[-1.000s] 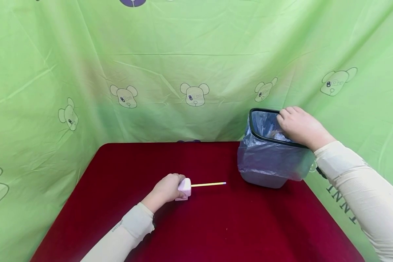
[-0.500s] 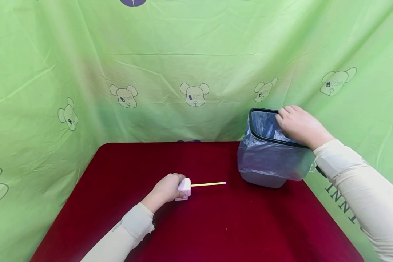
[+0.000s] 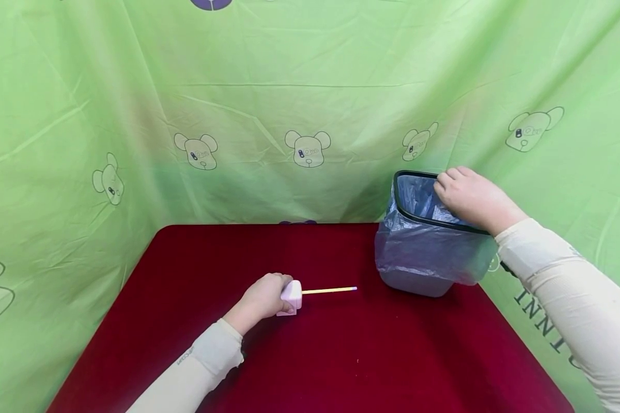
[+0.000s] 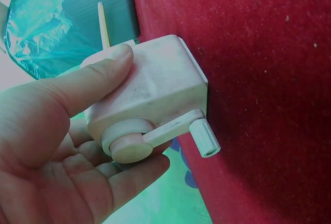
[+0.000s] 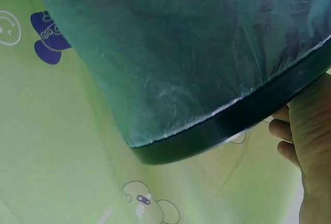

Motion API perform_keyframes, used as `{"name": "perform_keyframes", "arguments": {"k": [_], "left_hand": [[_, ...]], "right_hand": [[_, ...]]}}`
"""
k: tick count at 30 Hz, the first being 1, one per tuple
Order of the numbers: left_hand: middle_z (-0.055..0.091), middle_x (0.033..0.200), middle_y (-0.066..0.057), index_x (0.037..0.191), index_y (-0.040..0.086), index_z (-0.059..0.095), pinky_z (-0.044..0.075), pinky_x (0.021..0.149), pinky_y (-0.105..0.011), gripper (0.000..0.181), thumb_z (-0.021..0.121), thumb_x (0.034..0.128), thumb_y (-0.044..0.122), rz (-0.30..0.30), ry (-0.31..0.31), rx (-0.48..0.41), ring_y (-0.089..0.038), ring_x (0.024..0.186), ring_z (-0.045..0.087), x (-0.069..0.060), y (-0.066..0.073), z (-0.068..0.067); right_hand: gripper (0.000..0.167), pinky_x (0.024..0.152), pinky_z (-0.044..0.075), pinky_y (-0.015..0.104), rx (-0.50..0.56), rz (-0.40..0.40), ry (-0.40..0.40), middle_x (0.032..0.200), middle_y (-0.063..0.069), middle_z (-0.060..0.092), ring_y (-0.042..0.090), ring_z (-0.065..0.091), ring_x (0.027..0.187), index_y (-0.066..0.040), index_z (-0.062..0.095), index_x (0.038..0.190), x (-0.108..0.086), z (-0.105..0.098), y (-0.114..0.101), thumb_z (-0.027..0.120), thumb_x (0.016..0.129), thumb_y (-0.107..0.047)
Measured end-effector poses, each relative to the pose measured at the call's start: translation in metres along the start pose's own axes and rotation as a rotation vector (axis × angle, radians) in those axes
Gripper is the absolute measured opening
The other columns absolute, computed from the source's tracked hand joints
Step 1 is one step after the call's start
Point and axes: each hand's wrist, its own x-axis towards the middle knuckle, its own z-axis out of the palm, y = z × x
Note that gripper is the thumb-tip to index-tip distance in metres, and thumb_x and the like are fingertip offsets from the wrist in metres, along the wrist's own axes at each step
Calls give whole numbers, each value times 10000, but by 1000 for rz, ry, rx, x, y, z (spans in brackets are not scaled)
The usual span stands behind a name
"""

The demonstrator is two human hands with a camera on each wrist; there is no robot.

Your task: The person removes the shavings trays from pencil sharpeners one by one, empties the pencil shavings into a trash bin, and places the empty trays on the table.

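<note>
Left hand (image 3: 262,295) curled round a pale pink sharpener (image 3: 292,295) at the middle of the red table (image 3: 341,355), thumb across the casing, the pencil (image 3: 329,291) sticking out rightward toward the bin (image 3: 415,282). Right hand (image 3: 470,198) at far right, fingers bent over the bin's mouth — tips hidden, so cannot tell whether they hold anything. Progress, by my reading: liner (image 3: 429,252) fitted and pencil seated, both done; neither hand on the crank (image 4: 173,128), so whether turning remains is unclear — pencil and sharpener both lie outside the bin.
</note>
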Motion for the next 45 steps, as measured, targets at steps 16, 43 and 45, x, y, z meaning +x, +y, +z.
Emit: {"name": "perform_keyframes", "arguments": {"k": [16, 43, 45], "left_hand": [[717, 1173, -101, 1291, 53, 675, 554, 914, -398, 675, 949, 718, 280, -9, -4, 10, -236, 1015, 662, 0, 1, 0], [720, 1162, -103, 1295, 48, 679, 557, 902, -393, 675, 953, 713, 252, -1, 20, -10, -230, 1002, 662, -2, 0, 1], [720, 1159, -97, 1292, 54, 681, 557, 898, -390, 670, 952, 712, 254, -3, 23, -9, -225, 996, 662, -2, 0, 2]], "right_hand": [[122, 839, 465, 501, -80, -114, -52, 919, 208, 592, 380, 553, 867, 74, 640, 967, 4, -3, -1, 595, 855, 54], [84, 827, 443, 485, -195, -298, -94, 883, 175, 539, 356, 498, 823, 14, 612, 881, 0, -10, 4, 614, 806, 53], [52, 801, 442, 475, -212, -324, -69, 855, 164, 525, 342, 487, 797, 6, 597, 852, 0, -10, 3, 570, 827, 43]]}}
